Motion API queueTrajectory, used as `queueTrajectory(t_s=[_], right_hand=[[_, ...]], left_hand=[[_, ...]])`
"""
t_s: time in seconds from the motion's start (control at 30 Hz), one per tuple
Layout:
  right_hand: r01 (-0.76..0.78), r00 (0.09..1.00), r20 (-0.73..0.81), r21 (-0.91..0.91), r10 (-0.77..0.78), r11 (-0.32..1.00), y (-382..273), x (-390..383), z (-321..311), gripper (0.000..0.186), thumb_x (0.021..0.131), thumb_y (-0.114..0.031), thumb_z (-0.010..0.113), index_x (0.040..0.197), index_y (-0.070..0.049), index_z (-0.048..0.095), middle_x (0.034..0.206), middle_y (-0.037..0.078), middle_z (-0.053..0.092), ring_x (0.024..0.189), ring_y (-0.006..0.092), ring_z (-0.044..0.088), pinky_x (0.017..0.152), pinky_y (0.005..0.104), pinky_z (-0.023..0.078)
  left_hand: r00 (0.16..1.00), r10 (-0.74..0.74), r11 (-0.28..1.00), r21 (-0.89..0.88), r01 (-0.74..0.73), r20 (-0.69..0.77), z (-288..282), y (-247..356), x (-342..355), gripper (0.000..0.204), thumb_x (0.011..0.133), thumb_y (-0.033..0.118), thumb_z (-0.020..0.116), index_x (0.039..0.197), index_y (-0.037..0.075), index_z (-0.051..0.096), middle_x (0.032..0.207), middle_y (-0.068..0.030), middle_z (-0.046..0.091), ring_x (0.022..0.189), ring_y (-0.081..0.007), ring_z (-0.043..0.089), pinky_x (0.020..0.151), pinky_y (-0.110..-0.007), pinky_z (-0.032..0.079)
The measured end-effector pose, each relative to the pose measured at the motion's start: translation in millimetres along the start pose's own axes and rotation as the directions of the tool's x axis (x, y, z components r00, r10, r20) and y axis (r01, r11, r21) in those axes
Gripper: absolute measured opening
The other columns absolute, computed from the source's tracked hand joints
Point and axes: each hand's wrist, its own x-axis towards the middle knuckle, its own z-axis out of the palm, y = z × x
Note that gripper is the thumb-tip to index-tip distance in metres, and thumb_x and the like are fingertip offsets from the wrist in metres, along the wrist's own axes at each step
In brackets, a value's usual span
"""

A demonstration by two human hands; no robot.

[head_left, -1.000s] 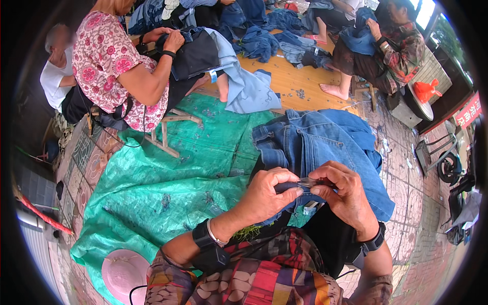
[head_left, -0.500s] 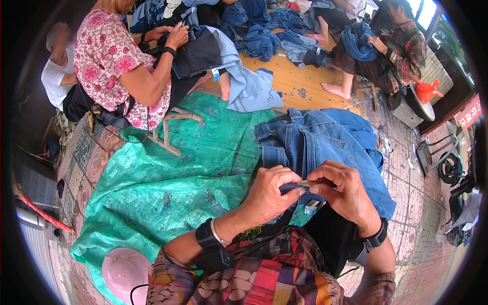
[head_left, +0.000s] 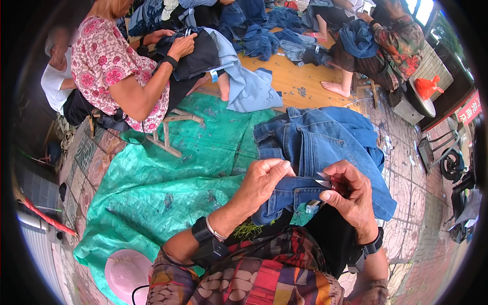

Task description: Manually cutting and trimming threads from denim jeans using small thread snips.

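Blue denim jeans [head_left: 333, 147] are spread over my lap and beyond it, with the waistband part [head_left: 292, 193] lying under my hands. In my right hand [head_left: 351, 190] is a pair of thread snips [head_left: 325, 183] with dark red grips, its pointed blades apart and facing left over the denim. My left hand [head_left: 264, 183] is closed in a pinch above the waistband, left of the blades. Whatever those fingertips hold is too small to make out.
A green sheet [head_left: 168, 178] littered with thread bits covers the ground on the left. A pink hat [head_left: 127, 274] lies near my left elbow. Ahead, a person in a flowered top [head_left: 117, 71] handles dark cloth beside a wooden stool [head_left: 170, 134]. More denim [head_left: 259, 43] lies on the wooden board.
My hands have moved apart. The left has come off the dark edge it was pinching and risen slightly; the snips' parted blades now show in the right. The waistband lies lower.
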Motion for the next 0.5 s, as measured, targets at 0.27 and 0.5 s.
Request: queueTrajectory(t_s=[0.27, 0.5], right_hand=[[-0.035, 0.999, -0.038, -0.100, 0.032, 0.994, 13, -1, 3, 0.036, 0.072, -0.013, 0.080, 0.101, -0.004, 0.061, 0.085, 0.000, 0.059, 0.068, 0.0062, 0.051, 0.060, 0.0219, 0.044], [0.053, 0.998, -0.011, -0.289, -0.058, 0.956, 5, -4, -2, 0.042, 0.065, -0.008, 0.081, 0.102, -0.004, 0.061, 0.083, 0.005, 0.063, 0.068, 0.0146, 0.056, 0.060, 0.0276, 0.045]], left_hand=[[0.956, 0.253, 0.889, 0.354, -0.290, 0.148, 4, 19, -12, 0.008, 0.083, 0.008, 0.068, 0.085, 0.001, 0.066, 0.074, -0.0019, 0.064, 0.068, -0.0076, 0.058, 0.061, -0.025, 0.046], [0.901, 0.217, 0.925, 0.374, -0.067, -0.375, -59, 26, -28, 0.018, 0.088, 0.015, 0.060, 0.077, 0.002, 0.060, 0.070, -0.0029, 0.062, 0.066, -0.0125, 0.059, 0.065, -0.027, 0.047]])
